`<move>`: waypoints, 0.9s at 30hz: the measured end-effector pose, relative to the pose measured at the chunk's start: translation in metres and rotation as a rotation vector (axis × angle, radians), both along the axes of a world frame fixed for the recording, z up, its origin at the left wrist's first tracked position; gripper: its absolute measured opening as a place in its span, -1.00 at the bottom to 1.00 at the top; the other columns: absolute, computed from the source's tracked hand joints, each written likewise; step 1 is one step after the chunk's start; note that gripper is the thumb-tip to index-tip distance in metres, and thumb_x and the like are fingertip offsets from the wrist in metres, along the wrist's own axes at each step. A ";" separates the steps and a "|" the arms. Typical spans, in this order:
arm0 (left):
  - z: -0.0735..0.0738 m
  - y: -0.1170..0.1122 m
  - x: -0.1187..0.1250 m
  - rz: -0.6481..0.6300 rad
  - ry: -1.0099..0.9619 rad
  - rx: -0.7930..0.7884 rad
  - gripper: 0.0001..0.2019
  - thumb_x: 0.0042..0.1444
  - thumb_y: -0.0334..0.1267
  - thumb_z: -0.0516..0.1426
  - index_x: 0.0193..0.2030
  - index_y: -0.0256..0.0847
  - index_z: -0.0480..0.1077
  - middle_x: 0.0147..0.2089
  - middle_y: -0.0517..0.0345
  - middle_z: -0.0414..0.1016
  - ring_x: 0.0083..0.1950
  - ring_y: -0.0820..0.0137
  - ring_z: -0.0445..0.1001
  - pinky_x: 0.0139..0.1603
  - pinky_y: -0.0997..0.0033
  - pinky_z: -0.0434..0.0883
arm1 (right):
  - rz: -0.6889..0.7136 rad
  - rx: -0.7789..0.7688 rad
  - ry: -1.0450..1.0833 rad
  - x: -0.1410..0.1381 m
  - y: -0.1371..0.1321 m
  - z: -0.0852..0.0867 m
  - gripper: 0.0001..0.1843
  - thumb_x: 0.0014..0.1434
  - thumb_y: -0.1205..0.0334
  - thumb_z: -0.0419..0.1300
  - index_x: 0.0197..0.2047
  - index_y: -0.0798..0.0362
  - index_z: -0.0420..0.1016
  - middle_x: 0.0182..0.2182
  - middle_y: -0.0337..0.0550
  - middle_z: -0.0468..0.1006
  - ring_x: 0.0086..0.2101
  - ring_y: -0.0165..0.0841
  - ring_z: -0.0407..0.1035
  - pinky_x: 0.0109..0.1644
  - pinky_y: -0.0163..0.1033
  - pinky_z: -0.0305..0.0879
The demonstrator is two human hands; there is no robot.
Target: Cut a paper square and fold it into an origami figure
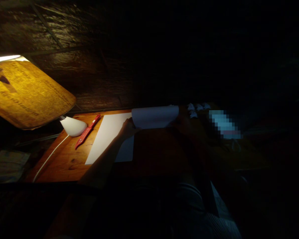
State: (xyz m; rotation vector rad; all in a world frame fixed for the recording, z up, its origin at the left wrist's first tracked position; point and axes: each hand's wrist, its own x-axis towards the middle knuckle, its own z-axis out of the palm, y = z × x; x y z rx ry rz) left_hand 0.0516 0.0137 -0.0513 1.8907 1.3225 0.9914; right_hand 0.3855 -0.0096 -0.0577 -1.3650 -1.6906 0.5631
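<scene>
A sheet of paper (154, 117), its surface bent into a curve, is held up over the dim middle of the table. My left hand (127, 128) grips its left edge, thumb along the bottom. At the right edge my right hand (180, 124) also holds the sheet, though deep shadow hides most of its fingers. Beneath my left hand and forearm lies flat white paper (109, 132), lit by the lamp; whether it is one sheet or a stack I cannot tell. Left of that paper rests a red knife (87, 132), slanting across the wood.
A lamp base (73, 126) with a white cord stands on the wooden table (62, 162) at left, under a brown printed shade (30, 93). Small folded white pieces (193, 111) sit at the back right, near a blurred bright rectangle (224, 124). A dark wall rises behind.
</scene>
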 end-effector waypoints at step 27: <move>0.019 -0.012 0.010 0.054 -0.508 -0.095 -0.75 -0.13 -0.21 0.35 -0.33 -0.24 0.44 -0.33 0.15 0.55 -0.28 0.37 0.55 -0.15 0.31 0.52 | 0.116 -0.231 0.291 -0.006 -0.015 0.027 -0.62 -0.08 0.26 0.45 -0.13 0.03 0.60 -0.14 -0.04 0.70 -0.12 -0.11 0.58 0.01 0.00 0.51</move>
